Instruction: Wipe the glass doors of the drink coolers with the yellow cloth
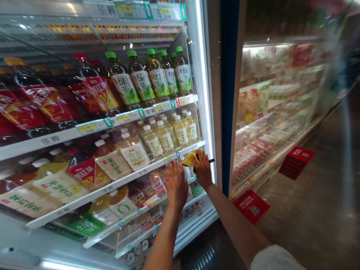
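Note:
My right hand (203, 170) is closed around a yellow item (191, 158), perhaps a cloth, at the right end of a shelf edge in a lit drinks cooler. A thin black tip (211, 160) sticks out to the right of that hand; what it belongs to is hidden. My left hand (176, 183) is stretched out flat, fingers up, just left of the yellow item and in front of the same shelf edge (157, 165). Above both hands stand small pale-yellow bottles with white caps (165, 138). I cannot tell whether the left hand touches anything.
Green tea bottles (143, 80) and red-labelled bottles (98, 90) fill the shelf above. Larger bottles (135, 152) lean on the shelf to the left. A bright light strip (204, 75) edges the cooler. On the right, a second chilled case (270, 105) has red signs (251, 206) hanging out.

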